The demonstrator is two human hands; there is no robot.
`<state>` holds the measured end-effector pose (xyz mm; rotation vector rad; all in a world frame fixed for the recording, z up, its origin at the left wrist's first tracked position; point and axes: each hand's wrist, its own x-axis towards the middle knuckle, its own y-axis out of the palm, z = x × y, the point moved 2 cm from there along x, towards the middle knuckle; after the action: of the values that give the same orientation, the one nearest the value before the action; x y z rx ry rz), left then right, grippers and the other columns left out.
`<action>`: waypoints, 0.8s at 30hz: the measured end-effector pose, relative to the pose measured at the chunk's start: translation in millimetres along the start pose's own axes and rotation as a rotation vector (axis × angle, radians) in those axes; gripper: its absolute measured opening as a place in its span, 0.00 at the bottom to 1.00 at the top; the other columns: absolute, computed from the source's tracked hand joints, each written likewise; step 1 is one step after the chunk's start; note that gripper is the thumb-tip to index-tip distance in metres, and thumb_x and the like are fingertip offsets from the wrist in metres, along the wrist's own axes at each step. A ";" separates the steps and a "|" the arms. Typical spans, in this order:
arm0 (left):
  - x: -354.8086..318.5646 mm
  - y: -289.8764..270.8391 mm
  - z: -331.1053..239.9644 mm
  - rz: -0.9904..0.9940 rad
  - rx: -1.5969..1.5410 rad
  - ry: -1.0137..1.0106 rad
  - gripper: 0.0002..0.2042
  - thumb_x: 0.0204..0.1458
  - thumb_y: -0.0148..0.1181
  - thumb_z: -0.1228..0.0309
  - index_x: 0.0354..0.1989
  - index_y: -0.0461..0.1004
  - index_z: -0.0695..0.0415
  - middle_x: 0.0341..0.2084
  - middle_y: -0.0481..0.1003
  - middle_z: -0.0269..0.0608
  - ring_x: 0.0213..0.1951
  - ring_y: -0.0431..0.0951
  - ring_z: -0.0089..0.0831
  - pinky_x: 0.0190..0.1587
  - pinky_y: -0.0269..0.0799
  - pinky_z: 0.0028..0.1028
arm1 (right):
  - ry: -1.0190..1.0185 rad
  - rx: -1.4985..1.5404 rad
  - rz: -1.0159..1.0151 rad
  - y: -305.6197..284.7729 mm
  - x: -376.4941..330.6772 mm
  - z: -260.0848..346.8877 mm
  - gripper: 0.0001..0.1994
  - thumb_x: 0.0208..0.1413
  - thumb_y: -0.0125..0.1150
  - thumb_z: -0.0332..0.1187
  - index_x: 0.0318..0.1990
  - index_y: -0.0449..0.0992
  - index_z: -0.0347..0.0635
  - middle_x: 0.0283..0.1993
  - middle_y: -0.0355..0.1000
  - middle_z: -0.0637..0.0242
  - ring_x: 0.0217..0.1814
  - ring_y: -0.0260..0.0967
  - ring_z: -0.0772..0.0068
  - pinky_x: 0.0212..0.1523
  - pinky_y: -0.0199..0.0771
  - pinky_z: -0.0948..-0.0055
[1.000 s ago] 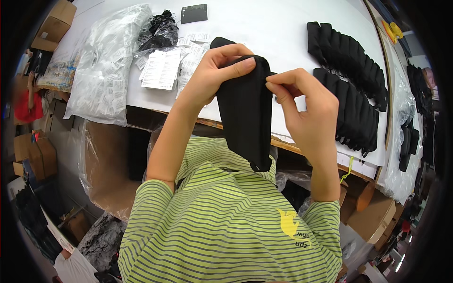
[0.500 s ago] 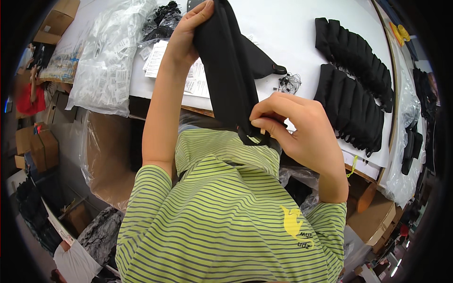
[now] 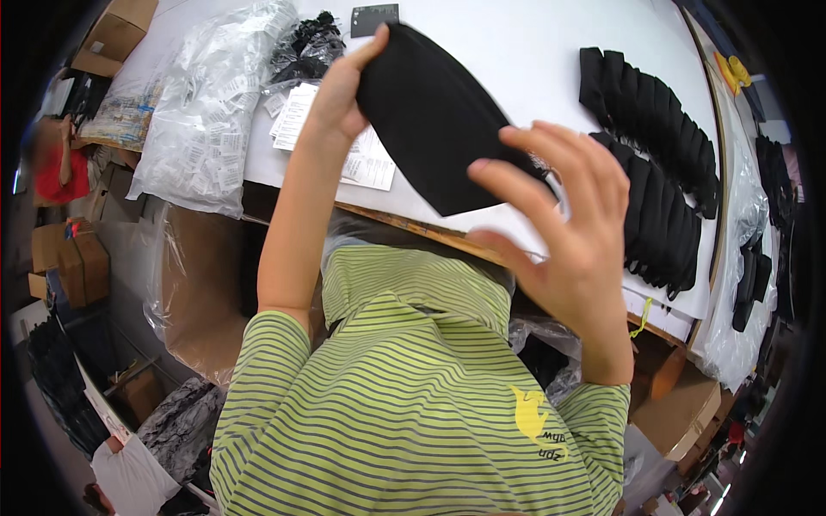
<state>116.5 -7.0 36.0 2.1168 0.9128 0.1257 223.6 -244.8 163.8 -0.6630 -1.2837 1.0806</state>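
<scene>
A black fabric piece [image 3: 430, 116], broad and smooth with a pointed lower corner, is held up over the near edge of the table. My left hand [image 3: 340, 95] pinches its upper left end, thumb on top. Beside its right end is my right hand [image 3: 564, 202], fingers apart and slightly blurred. The fingertips overlap that end in the picture, and I cannot tell whether they touch it. Part of the fabric's right end is hidden behind these fingers.
Overlapping black fabric pieces lie in two rows [image 3: 654, 120] on the white table [image 3: 482, 34] at right. At left are a clear bag of labels [image 3: 194, 129], a bag of black cords [image 3: 310, 52] and printed papers [image 3: 366, 163]. Behind lies a dark card [image 3: 375, 19].
The fabric piece has turned and its lower end has swung up and right, away from my body. My right hand has let go of the loop end and spread its fingers.
</scene>
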 end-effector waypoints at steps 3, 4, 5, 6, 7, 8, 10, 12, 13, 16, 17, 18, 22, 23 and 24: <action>-17.6 0.2 23.5 0.064 -0.181 -0.198 0.15 0.56 0.55 0.63 0.42 0.73 0.64 0.38 0.77 0.44 0.39 0.78 0.31 0.46 0.74 0.31 | -0.134 -0.234 0.039 21.1 -13.3 6.4 0.21 0.44 0.59 0.36 0.50 0.72 0.61 0.55 0.66 0.70 0.62 0.58 0.68 0.63 0.48 0.60; -25.8 2.9 34.4 0.047 -0.237 -0.252 0.14 0.56 0.55 0.64 0.42 0.74 0.64 0.39 0.77 0.45 0.39 0.78 0.32 0.46 0.75 0.32 | -0.200 -0.355 0.051 24.8 -13.6 0.9 0.23 0.44 0.58 0.36 0.52 0.71 0.64 0.56 0.66 0.71 0.62 0.58 0.69 0.64 0.47 0.61; -34.7 1.4 46.5 -0.033 -0.213 -0.249 0.15 0.55 0.55 0.65 0.44 0.72 0.64 0.40 0.76 0.45 0.40 0.78 0.32 0.46 0.74 0.32 | -0.169 -0.262 0.041 23.6 -9.2 1.4 0.25 0.44 0.56 0.35 0.54 0.71 0.66 0.54 0.66 0.69 0.60 0.60 0.69 0.62 0.50 0.63; -44.2 11.3 56.3 -0.183 -0.139 -0.250 0.15 0.55 0.55 0.64 0.45 0.72 0.64 0.39 0.76 0.44 0.39 0.78 0.32 0.46 0.74 0.32 | -0.164 -0.225 -0.023 24.2 -9.1 -4.3 0.22 0.41 0.57 0.35 0.49 0.75 0.63 0.49 0.69 0.68 0.51 0.65 0.68 0.55 0.60 0.65; -56.3 20.4 58.1 -0.230 -0.089 -0.248 0.16 0.55 0.56 0.63 0.45 0.72 0.63 0.39 0.76 0.42 0.40 0.77 0.31 0.46 0.74 0.32 | -0.150 -0.181 -0.070 20.9 -7.5 -9.5 0.19 0.41 0.57 0.32 0.44 0.79 0.59 0.41 0.70 0.67 0.41 0.69 0.67 0.43 0.68 0.68; -63.5 21.9 63.4 -0.174 -0.083 -0.303 0.20 0.55 0.56 0.57 0.47 0.69 0.60 0.38 0.76 0.40 0.43 0.76 0.33 0.46 0.74 0.34 | -0.102 -0.091 -0.116 17.4 -8.0 -14.6 0.19 0.38 0.60 0.27 0.42 0.80 0.53 0.36 0.70 0.66 0.35 0.69 0.66 0.36 0.70 0.69; -75.6 16.6 60.7 0.013 0.127 -0.182 0.25 0.57 0.48 0.50 0.51 0.63 0.60 0.55 0.63 0.45 0.45 0.73 0.36 0.46 0.72 0.33 | 0.157 0.261 -0.158 17.8 -12.5 -24.2 0.19 0.40 0.61 0.18 0.44 0.76 0.40 0.36 0.69 0.61 0.36 0.69 0.62 0.39 0.70 0.70; -91.4 10.9 49.7 -0.032 0.481 0.258 0.26 0.57 0.50 0.53 0.57 0.57 0.57 0.60 0.55 0.43 0.50 0.68 0.33 0.51 0.66 0.31 | 0.295 0.508 -0.166 19.6 -12.1 -34.9 0.16 0.47 0.57 0.19 0.46 0.73 0.35 0.38 0.70 0.60 0.41 0.69 0.66 0.43 0.67 0.73; -91.5 8.1 49.0 0.145 0.562 0.476 0.28 0.57 0.53 0.58 0.61 0.52 0.54 0.58 0.59 0.40 0.54 0.63 0.31 0.55 0.60 0.30 | 0.358 0.608 -0.145 20.1 -14.6 -36.4 0.16 0.47 0.56 0.19 0.47 0.72 0.34 0.39 0.70 0.61 0.43 0.68 0.70 0.45 0.65 0.74; -117.7 33.2 39.9 0.266 0.732 0.426 0.26 0.52 0.60 0.67 0.60 0.61 0.52 0.55 0.64 0.40 0.54 0.65 0.30 0.56 0.60 0.30 | 0.518 0.834 -0.008 31.7 -16.5 -41.1 0.15 0.49 0.56 0.25 0.46 0.71 0.35 0.41 0.69 0.67 0.43 0.63 0.77 0.50 0.59 0.78; -119.6 34.4 38.0 0.258 0.736 0.438 0.26 0.52 0.60 0.67 0.60 0.61 0.52 0.55 0.64 0.40 0.54 0.65 0.30 0.56 0.60 0.30 | 0.524 0.894 0.030 36.3 -16.5 -43.2 0.16 0.49 0.56 0.25 0.47 0.70 0.36 0.40 0.67 0.68 0.42 0.63 0.77 0.49 0.60 0.79; -121.1 35.8 37.2 0.244 0.854 0.444 0.25 0.51 0.61 0.68 0.58 0.63 0.53 0.54 0.66 0.40 0.54 0.66 0.30 0.57 0.60 0.29 | 0.532 0.954 0.070 40.6 -17.2 -45.3 0.16 0.48 0.56 0.25 0.48 0.70 0.37 0.40 0.66 0.70 0.42 0.62 0.77 0.48 0.60 0.79; -116.1 37.7 44.1 0.154 0.838 0.428 0.23 0.48 0.63 0.70 0.55 0.67 0.55 0.50 0.70 0.40 0.53 0.68 0.31 0.57 0.61 0.28 | 0.421 0.844 0.080 27.0 -22.3 -34.3 0.33 0.37 0.69 0.24 0.55 0.62 0.42 0.43 0.64 0.67 0.47 0.63 0.71 0.48 0.65 0.74; -113.6 36.8 47.4 0.159 0.801 0.428 0.23 0.49 0.62 0.70 0.55 0.67 0.55 0.48 0.71 0.40 0.53 0.69 0.32 0.57 0.61 0.28 | 0.447 0.735 0.049 31.3 -28.7 -40.5 0.33 0.34 0.72 0.24 0.53 0.64 0.41 0.45 0.63 0.64 0.48 0.64 0.67 0.50 0.65 0.72; -111.2 36.5 49.3 0.155 0.814 0.459 0.22 0.48 0.62 0.70 0.53 0.68 0.56 0.46 0.71 0.40 0.50 0.70 0.32 0.55 0.62 0.28 | 0.357 0.569 0.038 26.3 -27.0 -42.1 0.28 0.36 0.70 0.23 0.50 0.69 0.40 0.44 0.65 0.61 0.46 0.66 0.64 0.49 0.66 0.72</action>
<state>74.1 -125.6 52.4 2.9934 1.1962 0.3845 259.1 -251.9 120.3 -0.4186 -0.6142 1.2227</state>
